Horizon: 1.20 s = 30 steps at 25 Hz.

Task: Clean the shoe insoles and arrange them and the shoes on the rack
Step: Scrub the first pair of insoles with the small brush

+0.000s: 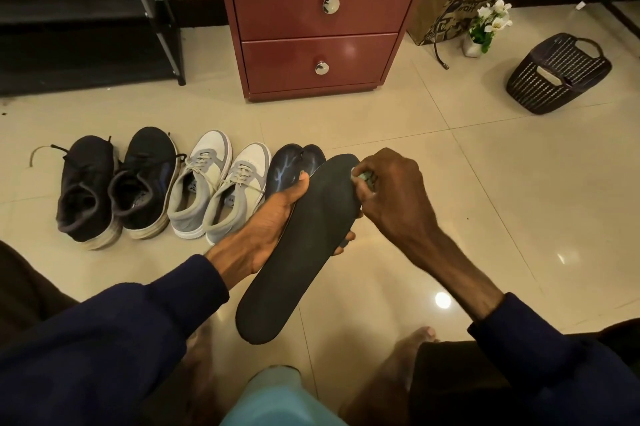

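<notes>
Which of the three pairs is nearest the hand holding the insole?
The dark pair with pale streaks, behind the left hand; the grey-white pair and black pair lie further left.

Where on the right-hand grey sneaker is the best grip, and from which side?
Grip the right grey sneaker at its heel collar, from above on the near side. The heel points toward the person and the opening faces up, so fingers can hook inside, thumb behind the heel. The left grey sneaker crowds its left flank.

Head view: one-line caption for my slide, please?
Left hand holds a dark insole; right hand presses a small green item to its far end.
</notes>
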Tool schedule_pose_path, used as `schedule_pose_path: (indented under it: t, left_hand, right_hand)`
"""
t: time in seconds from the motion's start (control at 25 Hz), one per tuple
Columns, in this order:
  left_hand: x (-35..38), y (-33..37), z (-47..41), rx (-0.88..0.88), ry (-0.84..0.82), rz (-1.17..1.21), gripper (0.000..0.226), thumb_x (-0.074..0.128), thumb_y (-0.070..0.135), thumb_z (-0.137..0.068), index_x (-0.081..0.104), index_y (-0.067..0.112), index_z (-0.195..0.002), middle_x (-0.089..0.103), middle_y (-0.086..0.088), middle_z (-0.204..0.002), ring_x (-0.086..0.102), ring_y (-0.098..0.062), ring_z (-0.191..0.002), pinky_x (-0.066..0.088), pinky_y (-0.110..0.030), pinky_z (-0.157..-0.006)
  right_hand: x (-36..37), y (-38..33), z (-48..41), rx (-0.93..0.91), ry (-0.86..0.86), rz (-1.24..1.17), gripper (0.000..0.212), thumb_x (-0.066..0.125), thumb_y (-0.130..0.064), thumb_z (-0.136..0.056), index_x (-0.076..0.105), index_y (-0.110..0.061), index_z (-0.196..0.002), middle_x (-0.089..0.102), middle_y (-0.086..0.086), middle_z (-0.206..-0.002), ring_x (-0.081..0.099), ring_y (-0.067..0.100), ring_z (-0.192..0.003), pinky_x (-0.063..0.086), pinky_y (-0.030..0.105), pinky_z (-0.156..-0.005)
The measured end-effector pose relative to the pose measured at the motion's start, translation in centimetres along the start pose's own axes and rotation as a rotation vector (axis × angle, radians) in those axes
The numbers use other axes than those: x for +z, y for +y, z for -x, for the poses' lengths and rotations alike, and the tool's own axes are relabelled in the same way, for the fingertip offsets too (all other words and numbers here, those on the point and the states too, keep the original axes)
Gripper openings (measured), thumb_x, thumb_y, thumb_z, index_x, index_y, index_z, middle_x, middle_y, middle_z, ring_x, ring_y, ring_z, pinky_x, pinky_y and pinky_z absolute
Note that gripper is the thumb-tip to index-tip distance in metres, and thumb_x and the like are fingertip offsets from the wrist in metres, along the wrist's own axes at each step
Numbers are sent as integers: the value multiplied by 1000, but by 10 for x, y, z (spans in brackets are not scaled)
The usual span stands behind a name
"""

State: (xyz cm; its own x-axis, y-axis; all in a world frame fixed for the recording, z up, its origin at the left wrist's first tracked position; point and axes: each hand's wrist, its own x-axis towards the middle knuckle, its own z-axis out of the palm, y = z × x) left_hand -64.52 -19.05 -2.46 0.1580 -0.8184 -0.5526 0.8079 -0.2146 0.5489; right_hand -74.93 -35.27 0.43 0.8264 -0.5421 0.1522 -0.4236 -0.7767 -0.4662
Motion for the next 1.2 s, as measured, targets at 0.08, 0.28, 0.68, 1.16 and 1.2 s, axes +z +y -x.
schedule_pose_path:
  t: [0.08, 0.28, 0.68, 1.16, 1.2]
  left_hand:
    - [-4, -2, -1, 5, 21, -10, 67, 37, 61, -104, 78, 10, -116, 69, -25, -124, 72, -38, -100, 52, -55, -97]
    - [-1, -3, -3, 6, -6, -18, 67, 33, 59, -106, 80, 13, -113, 72, -20, -122, 73, -34, -97, 51, -53, -99]
    - [-1, -6, -4, -2, -26, -10, 68, 36, 61, -105, 70, 8, -130, 68, -24, -127, 70, -38, -100, 50, -54, -97]
    - [0, -1, -1, 1, -11, 22, 71, 35, 63, -104, 70, 5, -129, 68, -24, -128, 70, -38, -102, 50, -53, -99]
    - [0, -1, -1, 1, 7, 17, 70, 37, 62, -104, 71, 6, -127, 69, -23, -126, 70, -38, -101, 50, -53, -100]
  right_hand:
    - [2, -11, 7, -61, -230, -92, 10, 77, -13, -83, 78, -16, -92, 71, -2, -92, 64, 7, -77, 53, 14, -69]
    - [-5, 9, -13, 6, 41, -81, 10, 77, -13, -82, 77, -17, -91, 71, 0, -90, 64, 10, -77, 56, 24, -73]
    - [-3, -2, -9, 17, 1, -77, 11, 78, -13, -81, 78, -16, -92, 72, 3, -93, 65, 14, -79, 56, 25, -73]
    - [-3, 4, -2, 45, -29, -34, 13, 78, -12, -80, 77, -19, -91, 70, -2, -92, 64, 10, -75, 50, 16, -68]
    - [-1, -1, 2, 5, -127, -60, 12, 78, -12, -80, 77, -19, -91, 69, -3, -91, 64, 9, -72, 50, 14, -65]
